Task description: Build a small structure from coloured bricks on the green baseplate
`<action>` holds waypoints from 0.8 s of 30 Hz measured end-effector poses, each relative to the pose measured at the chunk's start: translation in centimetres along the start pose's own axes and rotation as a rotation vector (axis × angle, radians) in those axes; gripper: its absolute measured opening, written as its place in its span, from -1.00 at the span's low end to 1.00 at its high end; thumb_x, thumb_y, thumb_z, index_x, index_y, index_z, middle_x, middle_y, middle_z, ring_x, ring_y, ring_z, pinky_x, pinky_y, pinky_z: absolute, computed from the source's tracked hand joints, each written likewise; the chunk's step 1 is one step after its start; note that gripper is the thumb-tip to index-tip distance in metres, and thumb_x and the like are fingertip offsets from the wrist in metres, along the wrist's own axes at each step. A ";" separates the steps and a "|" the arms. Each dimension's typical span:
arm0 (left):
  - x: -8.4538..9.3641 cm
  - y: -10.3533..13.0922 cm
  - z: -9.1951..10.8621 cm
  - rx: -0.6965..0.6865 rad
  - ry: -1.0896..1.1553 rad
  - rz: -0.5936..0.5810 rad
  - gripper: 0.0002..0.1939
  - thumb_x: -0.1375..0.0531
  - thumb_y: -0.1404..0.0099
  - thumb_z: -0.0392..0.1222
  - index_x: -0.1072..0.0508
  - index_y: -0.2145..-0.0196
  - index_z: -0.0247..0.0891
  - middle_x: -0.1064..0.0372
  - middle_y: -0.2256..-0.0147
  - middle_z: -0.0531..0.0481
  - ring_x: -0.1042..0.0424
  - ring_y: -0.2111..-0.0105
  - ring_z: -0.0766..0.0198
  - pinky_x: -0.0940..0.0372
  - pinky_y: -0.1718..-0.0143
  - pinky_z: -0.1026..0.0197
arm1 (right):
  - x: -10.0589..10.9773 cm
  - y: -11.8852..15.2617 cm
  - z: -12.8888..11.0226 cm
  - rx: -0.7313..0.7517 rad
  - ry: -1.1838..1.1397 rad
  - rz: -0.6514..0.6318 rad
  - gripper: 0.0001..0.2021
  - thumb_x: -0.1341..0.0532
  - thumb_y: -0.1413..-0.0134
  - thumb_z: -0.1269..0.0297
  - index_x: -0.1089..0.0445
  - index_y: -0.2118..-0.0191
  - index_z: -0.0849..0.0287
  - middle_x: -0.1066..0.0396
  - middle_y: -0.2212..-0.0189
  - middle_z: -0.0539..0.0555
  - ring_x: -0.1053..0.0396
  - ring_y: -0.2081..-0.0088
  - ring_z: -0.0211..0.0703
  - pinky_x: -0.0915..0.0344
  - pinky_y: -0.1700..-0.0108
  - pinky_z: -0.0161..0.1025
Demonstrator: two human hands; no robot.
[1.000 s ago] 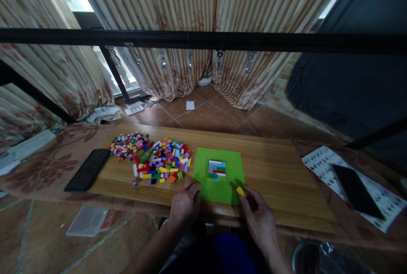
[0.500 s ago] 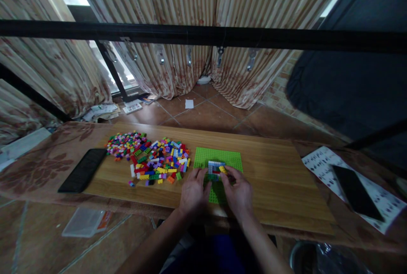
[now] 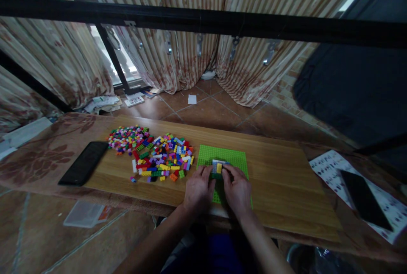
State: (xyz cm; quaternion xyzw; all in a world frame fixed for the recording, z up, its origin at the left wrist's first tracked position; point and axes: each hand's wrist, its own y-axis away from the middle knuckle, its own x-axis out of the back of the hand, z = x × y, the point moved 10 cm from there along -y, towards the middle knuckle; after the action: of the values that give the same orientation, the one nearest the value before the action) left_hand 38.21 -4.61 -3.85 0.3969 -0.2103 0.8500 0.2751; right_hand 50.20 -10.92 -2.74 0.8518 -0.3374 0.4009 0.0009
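Observation:
On the green baseplate (image 3: 203, 152) there is a small toy brick build (image 3: 216, 176) of pale and dark green bricks. A yellow brick (image 3: 219, 168) shows at the top of it. My left hand (image 3: 197, 190) closes its fingers on the left side of the build. From the right, my right hand (image 3: 238, 188) pinches the build's other side, its fingertips close to the yellow brick. The fingers and thumbs partly hide the build's lower edges, so I cannot tell whether it is pressed onto the plate.
Loose bricks (image 3: 165, 159) in many colours lie left of the plate, with smaller pieces (image 3: 125, 138) behind. A black phone (image 3: 84, 163) rests at the board's left end. Another dark phone (image 3: 365, 199) lies on a printed sheet (image 3: 327, 163) at right. A dark rail (image 3: 190, 17) crosses ahead.
The yellow brick has gone from my right fingertips, tilted at the build's right, to an upright place over its middle. The whole view has shifted slightly.

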 end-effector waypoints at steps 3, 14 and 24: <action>-0.2 0.0 -0.1 -0.008 -0.015 0.001 -0.61 -0.11 -0.25 -0.23 -0.27 -0.05 -0.20 -0.35 0.08 -0.09 -0.39 0.11 0.15 -0.33 0.08 0.12 | -0.2 -0.8 -0.1 0.014 0.018 -0.036 -0.68 -0.01 -0.19 0.20 -0.42 0.09 0.16 -0.48 0.17 0.14 -0.39 0.14 -0.10 -0.27 0.07 -0.17; -0.3 0.0 0.2 -0.031 -0.051 -0.003 -0.55 -0.10 -0.21 -0.30 -0.23 -0.07 -0.22 -0.34 0.05 -0.10 -0.37 0.08 0.13 -0.34 0.07 0.11 | -1.3 -1.5 -1.6 -0.086 0.290 -0.100 -0.76 -0.09 -0.14 0.19 -0.46 0.18 0.10 -0.48 0.27 0.07 -0.39 0.23 -0.11 -0.20 0.22 -0.25; -0.3 0.1 0.4 -0.027 -0.066 0.004 -0.59 -0.10 -0.25 -0.21 -0.24 -0.06 -0.22 -0.34 0.07 -0.12 -0.37 0.09 0.10 -0.33 0.08 0.09 | -0.9 -1.8 -0.3 -0.183 0.184 -0.095 -0.73 -0.12 -0.07 0.11 -0.50 0.24 0.09 -0.52 0.40 0.06 -0.43 0.41 -0.12 -0.22 0.37 -0.24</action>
State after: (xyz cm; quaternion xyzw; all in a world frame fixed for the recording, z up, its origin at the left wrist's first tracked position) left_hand 38.54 -4.96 -3.85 0.4207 -0.2314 0.8340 0.2718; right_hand 50.66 -8.92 -2.70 0.8227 -0.3305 0.4442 0.1286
